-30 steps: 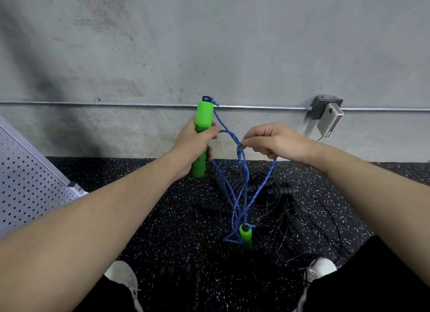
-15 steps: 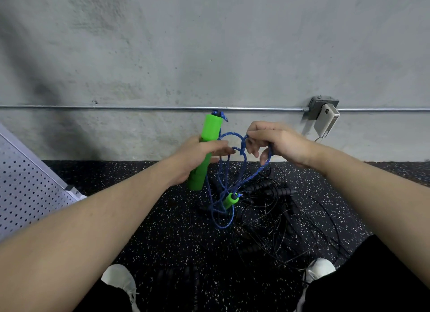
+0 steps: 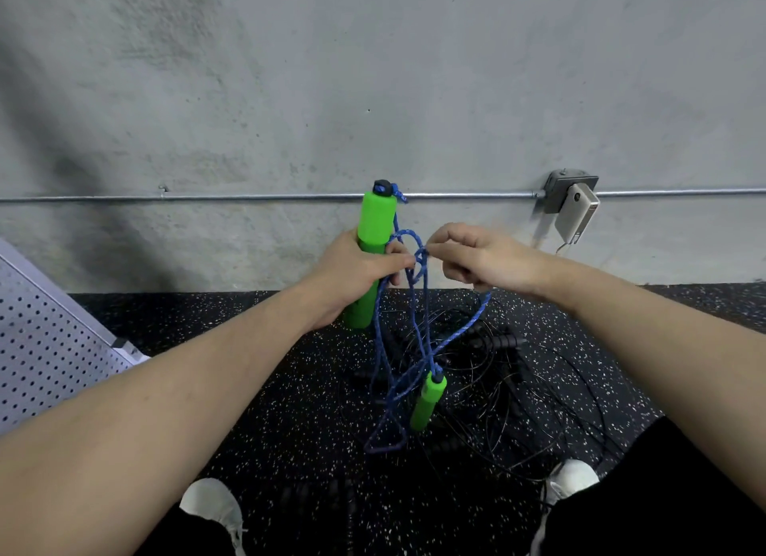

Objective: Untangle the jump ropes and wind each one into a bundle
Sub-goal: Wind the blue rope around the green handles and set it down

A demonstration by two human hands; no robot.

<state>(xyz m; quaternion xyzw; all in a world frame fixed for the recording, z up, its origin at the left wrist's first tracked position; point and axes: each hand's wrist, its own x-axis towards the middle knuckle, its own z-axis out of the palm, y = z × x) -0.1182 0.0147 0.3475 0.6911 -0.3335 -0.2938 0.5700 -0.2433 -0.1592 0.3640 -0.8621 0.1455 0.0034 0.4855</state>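
Green foam handle (image 3: 375,228) stands near upright in left hand (image 3: 359,274), fingers wrapped round its middle, cord end up. Blue braided rope (image 3: 418,348) leaves the top cap, drops beside the handle, makes a small loop between the two hands. Right hand (image 3: 483,259) grip: thumb and forefinger pressed together, pinching the rope at that crossing, other fingers curled, a strand running out below the palm. Both hands nearly touching, right hand nearer the tangle point. Second green handle (image 3: 427,402) hangs below on the rope, tilted, long axis roughly vertical, over the floor (image 3: 257,389). Knot looks not yet cleared, bundle not started. Judgement: next pull goes down and right from the pinch, away from the held handle, to feed the loop through. Black ropes (image 3: 518,394) lie in a heap on the floor underneath, dangling handle could snag them. White shoes (image 3: 211,503) at bottom edge.
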